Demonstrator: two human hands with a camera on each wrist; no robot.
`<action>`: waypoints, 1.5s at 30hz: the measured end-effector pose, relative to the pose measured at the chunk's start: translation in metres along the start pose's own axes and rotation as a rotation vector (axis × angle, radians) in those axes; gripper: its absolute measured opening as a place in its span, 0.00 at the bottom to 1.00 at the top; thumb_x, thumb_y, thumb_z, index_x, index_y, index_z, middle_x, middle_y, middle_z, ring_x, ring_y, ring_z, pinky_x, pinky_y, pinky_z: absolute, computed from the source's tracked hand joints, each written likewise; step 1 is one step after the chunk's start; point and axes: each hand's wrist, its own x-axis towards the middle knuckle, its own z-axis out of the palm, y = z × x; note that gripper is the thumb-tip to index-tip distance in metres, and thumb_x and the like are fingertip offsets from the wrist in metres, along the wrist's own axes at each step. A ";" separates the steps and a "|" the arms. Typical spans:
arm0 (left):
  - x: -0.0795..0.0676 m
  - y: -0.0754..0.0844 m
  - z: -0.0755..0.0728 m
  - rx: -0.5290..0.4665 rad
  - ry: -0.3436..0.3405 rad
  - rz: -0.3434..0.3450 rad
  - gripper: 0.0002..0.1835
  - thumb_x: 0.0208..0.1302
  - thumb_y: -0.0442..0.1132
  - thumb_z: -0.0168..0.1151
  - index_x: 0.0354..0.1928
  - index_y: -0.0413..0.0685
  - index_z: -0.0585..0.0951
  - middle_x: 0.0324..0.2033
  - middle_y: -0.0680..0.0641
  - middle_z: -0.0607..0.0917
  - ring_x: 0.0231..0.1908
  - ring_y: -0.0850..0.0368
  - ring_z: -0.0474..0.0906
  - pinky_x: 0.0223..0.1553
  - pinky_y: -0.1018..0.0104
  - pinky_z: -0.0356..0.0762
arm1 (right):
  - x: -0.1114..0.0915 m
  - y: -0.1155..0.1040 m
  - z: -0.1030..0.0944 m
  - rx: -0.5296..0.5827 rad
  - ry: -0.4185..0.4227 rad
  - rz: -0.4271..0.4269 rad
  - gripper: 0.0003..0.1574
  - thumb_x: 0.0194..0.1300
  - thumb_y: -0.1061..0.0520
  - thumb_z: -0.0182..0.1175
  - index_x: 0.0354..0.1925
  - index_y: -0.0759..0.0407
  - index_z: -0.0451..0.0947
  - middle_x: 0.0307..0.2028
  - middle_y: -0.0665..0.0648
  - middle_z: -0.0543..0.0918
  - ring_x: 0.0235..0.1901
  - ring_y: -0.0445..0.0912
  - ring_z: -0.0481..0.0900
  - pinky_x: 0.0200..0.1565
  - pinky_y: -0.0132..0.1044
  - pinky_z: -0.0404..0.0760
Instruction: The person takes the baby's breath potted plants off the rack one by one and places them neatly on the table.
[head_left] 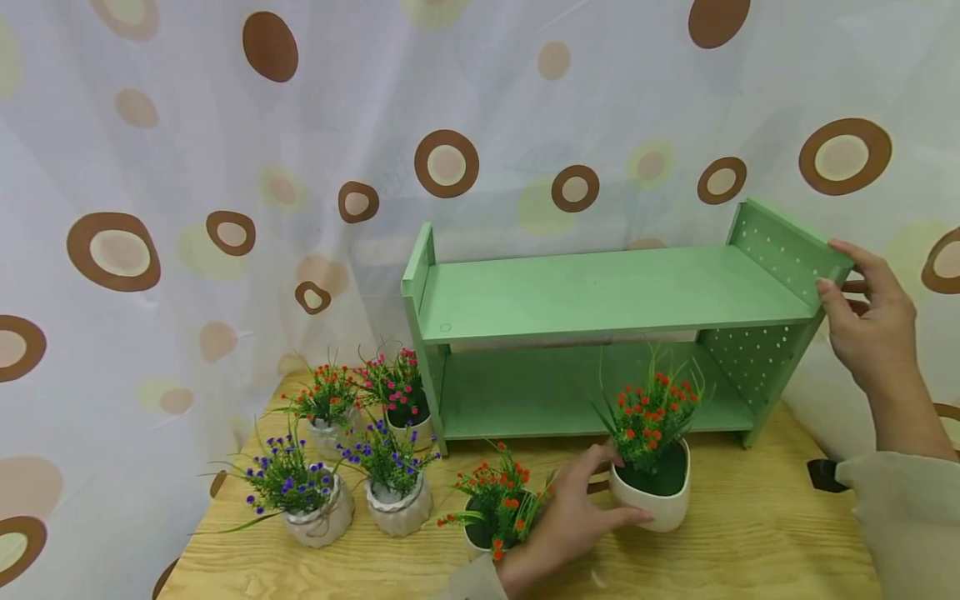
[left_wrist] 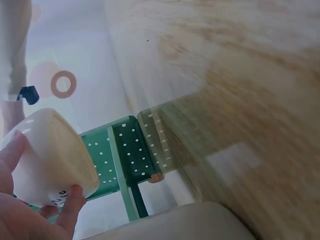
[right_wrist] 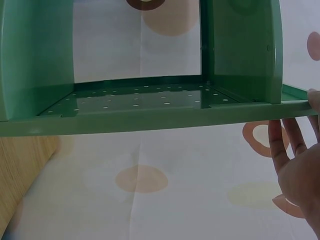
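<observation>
My left hand (head_left: 570, 510) grips a white flowerpot (head_left: 663, 507) with red flowers and grassy leaves, in front of the shelf's right half. In the left wrist view the bare underside of this pot (left_wrist: 75, 152) shows, raised off the wooden table. My right hand (head_left: 877, 321) holds the upper front corner of the right side panel of a green two-tier shelf (head_left: 615, 292). The right wrist view shows its fingers (right_wrist: 277, 142) around the panel's edge. Another pot of red flowers (head_left: 501, 500) stands by my left wrist, partly hidden by it.
Left of the shelf, two pots of purple flowers (head_left: 318, 517) (head_left: 401, 508) stand in front of a red-flowered pot (head_left: 330, 437) and a pink-flowered pot (head_left: 411, 429). The wooden table (head_left: 765, 533) backs onto a patterned curtain (head_left: 495, 92).
</observation>
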 end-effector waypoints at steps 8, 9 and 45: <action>-0.003 0.002 0.000 0.014 0.006 -0.001 0.26 0.55 0.40 0.82 0.51 0.52 0.77 0.60 0.49 0.81 0.61 0.57 0.78 0.53 0.73 0.83 | -0.001 -0.001 0.000 -0.007 0.000 0.009 0.32 0.80 0.52 0.53 0.77 0.33 0.65 0.66 0.38 0.72 0.47 0.23 0.66 0.49 0.20 0.65; -0.004 0.002 0.000 0.013 0.008 0.006 0.26 0.54 0.40 0.82 0.51 0.52 0.77 0.59 0.48 0.81 0.61 0.58 0.79 0.53 0.73 0.82 | -0.001 -0.001 0.000 -0.007 -0.001 0.010 0.32 0.80 0.52 0.53 0.77 0.33 0.65 0.66 0.38 0.72 0.47 0.23 0.66 0.49 0.20 0.65; -0.013 -0.017 -0.001 0.313 -0.059 -0.145 0.22 0.54 0.47 0.82 0.43 0.56 0.77 0.44 0.58 0.82 0.33 0.73 0.72 0.32 0.80 0.74 | 0.001 0.002 -0.001 -0.009 -0.016 0.019 0.33 0.80 0.52 0.52 0.77 0.31 0.63 0.71 0.40 0.70 0.48 0.23 0.65 0.47 0.19 0.64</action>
